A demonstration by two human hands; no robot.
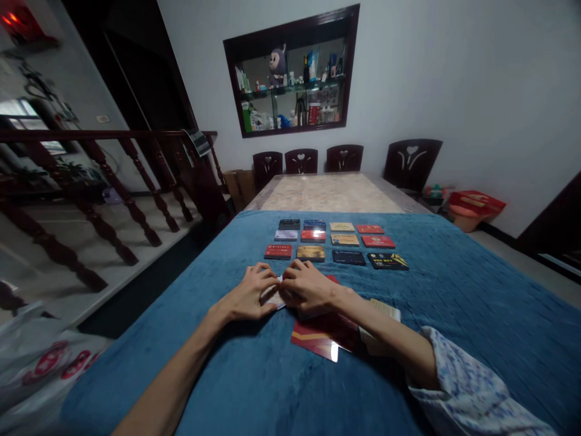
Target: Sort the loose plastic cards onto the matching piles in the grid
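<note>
Both of my hands rest together on a blue cloth [454, 315] near the table's front. My left hand [249, 293] and my right hand [307, 288] have their fingers curled around a pale card [274, 298] that peeks out between them. Under my right forearm lies a loose pile of cards, with a red and gold one [320, 342] in front and a cream one [387, 309] behind. Beyond my hands, several cards lie face up in neat rows, among them a red card [278, 251], a gold card [311, 253] and a black and yellow card [388, 261].
The far half of the table [329, 192] is bare marbled stone, with dark chairs [411, 162] along its far end. A wooden stair railing [113, 194] runs along the left. A wall cabinet [293, 72] holds bottles and a toy. White bags [40, 363] lie at the lower left.
</note>
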